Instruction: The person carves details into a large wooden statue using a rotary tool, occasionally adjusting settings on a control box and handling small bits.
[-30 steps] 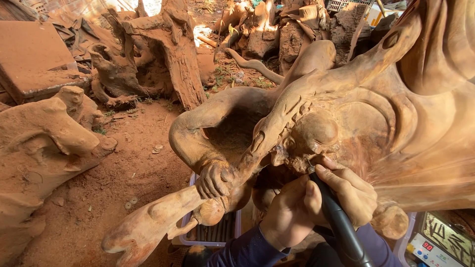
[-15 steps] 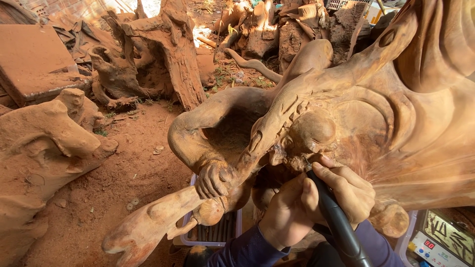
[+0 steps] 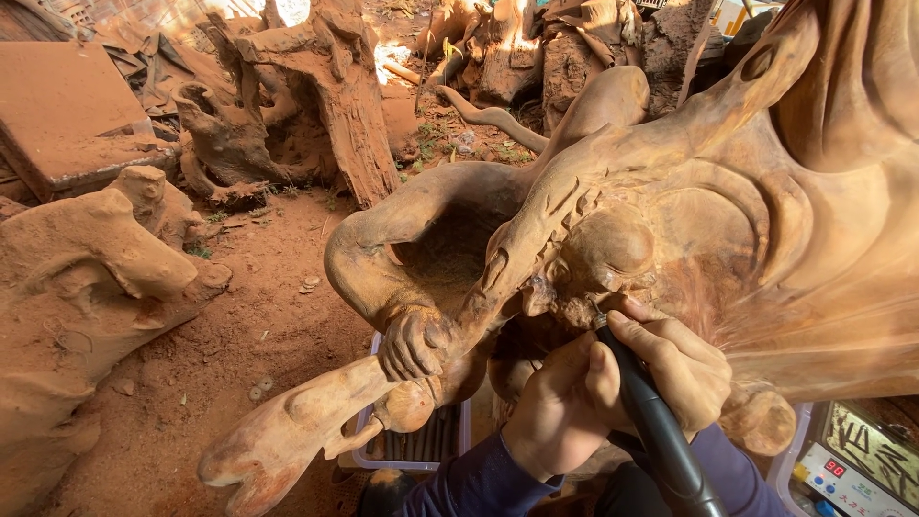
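Both hands almost unmoved since a second ago, only slightly lower. Right hand (image 3: pixel 675 369) wrapped around black power tool (image 3: pixel 651 421), tip pressed under round knob of big wood carving (image 3: pixel 728 220). Left hand (image 3: pixel 560 407) clenched just beside, steadying the tool. Narrow hollow there; open room below near plastic crate (image 3: pixel 421 450).

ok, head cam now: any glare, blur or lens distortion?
Head view: sharp throughout, no motion blur on the left hand, right hand or black tool; sunlight blown out near the top edge behind the stumps; deep shadow in the carving hollow; wide-angle lens bends the edges.
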